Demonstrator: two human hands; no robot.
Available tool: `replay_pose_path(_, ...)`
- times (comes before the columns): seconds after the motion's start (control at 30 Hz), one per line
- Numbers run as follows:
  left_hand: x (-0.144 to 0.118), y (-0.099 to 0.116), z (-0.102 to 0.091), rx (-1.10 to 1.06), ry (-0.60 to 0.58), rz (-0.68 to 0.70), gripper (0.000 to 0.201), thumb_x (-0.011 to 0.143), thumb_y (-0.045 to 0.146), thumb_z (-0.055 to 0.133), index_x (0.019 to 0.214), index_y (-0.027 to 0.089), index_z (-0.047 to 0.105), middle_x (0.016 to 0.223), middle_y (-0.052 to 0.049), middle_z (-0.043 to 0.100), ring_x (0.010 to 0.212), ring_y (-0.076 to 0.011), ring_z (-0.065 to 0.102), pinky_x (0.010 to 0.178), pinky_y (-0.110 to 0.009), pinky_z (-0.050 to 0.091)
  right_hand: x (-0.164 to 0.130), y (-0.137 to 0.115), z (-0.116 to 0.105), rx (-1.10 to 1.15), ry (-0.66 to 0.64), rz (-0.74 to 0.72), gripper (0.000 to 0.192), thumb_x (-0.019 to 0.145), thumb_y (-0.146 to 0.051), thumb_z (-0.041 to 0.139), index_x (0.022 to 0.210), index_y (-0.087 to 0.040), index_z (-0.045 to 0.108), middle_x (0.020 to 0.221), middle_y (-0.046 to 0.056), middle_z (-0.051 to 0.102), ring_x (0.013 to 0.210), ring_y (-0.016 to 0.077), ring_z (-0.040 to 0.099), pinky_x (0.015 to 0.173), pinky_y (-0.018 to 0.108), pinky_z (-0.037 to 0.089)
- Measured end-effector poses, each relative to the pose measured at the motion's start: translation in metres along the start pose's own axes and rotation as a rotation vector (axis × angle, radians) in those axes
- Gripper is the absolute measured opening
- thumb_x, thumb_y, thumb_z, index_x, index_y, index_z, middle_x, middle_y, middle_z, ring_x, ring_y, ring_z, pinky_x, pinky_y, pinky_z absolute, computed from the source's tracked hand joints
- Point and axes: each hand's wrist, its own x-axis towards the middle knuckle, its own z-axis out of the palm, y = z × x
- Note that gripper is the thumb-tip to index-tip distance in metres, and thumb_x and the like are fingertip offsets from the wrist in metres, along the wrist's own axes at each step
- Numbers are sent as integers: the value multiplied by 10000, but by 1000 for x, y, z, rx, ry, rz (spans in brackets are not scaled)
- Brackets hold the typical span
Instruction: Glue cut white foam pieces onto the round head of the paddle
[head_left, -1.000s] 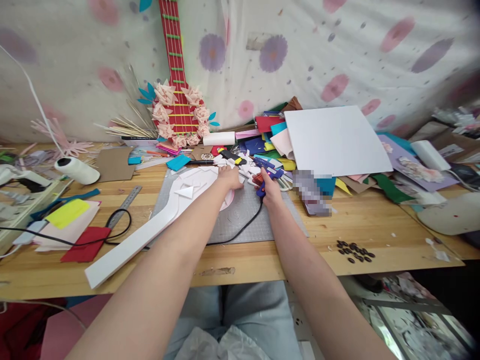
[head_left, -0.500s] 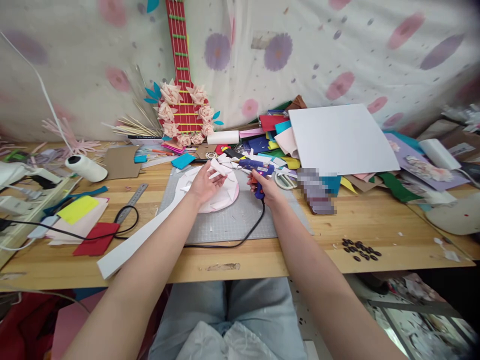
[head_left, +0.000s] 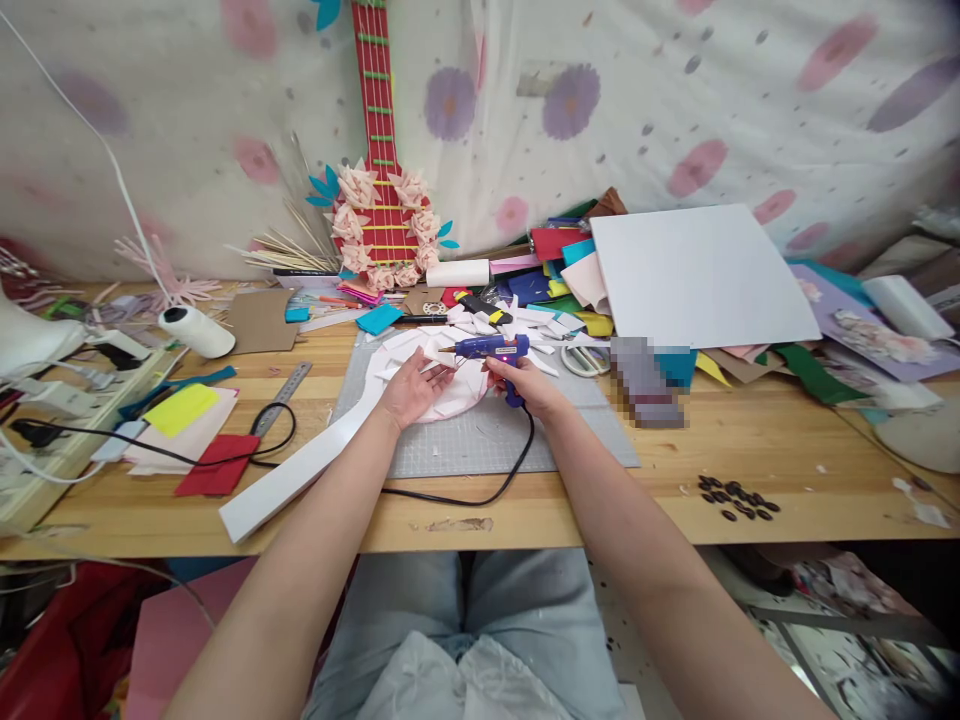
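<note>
A blue hot glue gun [head_left: 491, 347] is in my right hand [head_left: 531, 386], its fingers wrapped round the handle. Its nozzle points left, at a small white piece [head_left: 433, 349] pinched in my left hand [head_left: 417, 388]. Whether the tip touches that piece, I cannot tell. Below both hands lies a white guitar-shaped board [head_left: 304, 468], its long neck reaching toward the front left and its rounded body bearing several folded white pieces. Part of the body is hidden by my left hand. A grey cutting mat [head_left: 442, 458] lies beneath the body.
Behind stands a red paper guitar [head_left: 382, 215] with pink flowers. Scissors [head_left: 585, 360] lie right of the glue gun, and black oval pieces [head_left: 739, 497] near the front edge. The gun's black cord [head_left: 457, 497] runs left past a metal ruler [head_left: 283, 395] toward a power strip [head_left: 82, 420].
The glue gun has swung level and moved left, its nozzle now by the white piece in my left hand. My view has shifted slightly left.
</note>
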Motion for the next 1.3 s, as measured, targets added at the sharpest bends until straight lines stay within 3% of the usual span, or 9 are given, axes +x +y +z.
replay_pose_path(0.37,-2,-3,-1,-45,27,28,148,816,282,609,862,143,615,914,-88,655,952,-184,646,889,-301,511,-6,-6,8,-25,-86,-43,330,607,-488,754,682,-182,653,526,-20,573,486,85,515,469,205,414)
replay_pose_path(0.7,-7,-3,1,35,-25,22,185,820,307,592,794,128,631,897,-104,656,1000,-208,633,951,-336,471,-3,-5,8,-59,22,-67,373,581,-529,749,614,-191,597,480,-39,531,449,79,467,452,213,386)
replay_pose_path(0.97,-2,-3,-6,-13,-30,45,276,777,368,636,938,143,641,963,-108,661,1003,-200,622,967,-353,457,-1,-3,-1,-152,19,-49,357,634,-517,718,617,-183,592,473,-37,512,442,77,449,443,212,356)
replay_pose_path(1.3,-1,-3,-8,-65,-8,95,235,786,384,626,801,151,598,880,-84,656,974,-182,627,927,-320,476,1,-3,-9,-157,41,-8,374,602,-477,763,537,-187,537,441,-45,479,409,67,425,392,195,332)
